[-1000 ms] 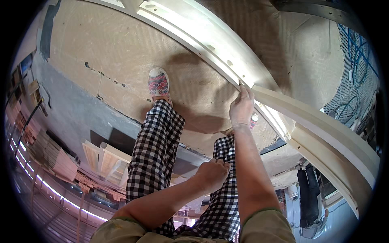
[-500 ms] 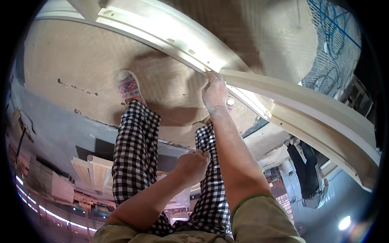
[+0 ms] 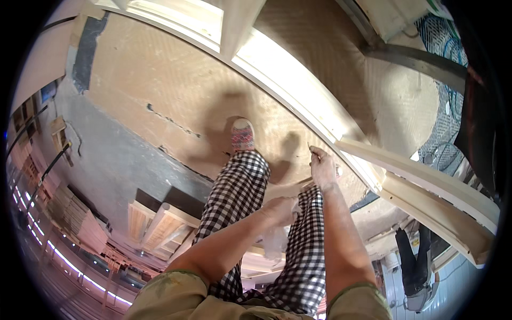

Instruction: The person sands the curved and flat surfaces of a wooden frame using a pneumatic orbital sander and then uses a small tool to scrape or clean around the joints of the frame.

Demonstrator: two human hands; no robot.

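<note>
My right hand (image 3: 322, 169) is beside the pale wooden frame (image 3: 298, 114), just on the near side of its lower rail. Its thumb and fingers pinch a small, thin, screw-like piece (image 3: 309, 145) that points up past the fingertips. My left hand (image 3: 281, 209) is closed in front of my checked trouser leg. A translucent plastic bag (image 3: 274, 242) hangs below it and seems gripped in its fingers, which are partly hidden. The frame runs from the upper left to the right, with a crosspiece (image 3: 241, 21) and a curved outer rail (image 3: 426, 178).
A tan board (image 3: 160, 80) with a dark crack lies on the floor under my patterned shoe (image 3: 242, 134). Slatted wooden pieces (image 3: 160, 224) stand behind me at left. A dark metal bar (image 3: 421, 61) crosses beyond the frame. Another person's dark trousers (image 3: 413, 261) show at lower right.
My right hand has come off the frame's rail and drawn back toward me, the thin piece now showing in its fingers. The view has shifted, revealing the crosspiece and metal bar.
</note>
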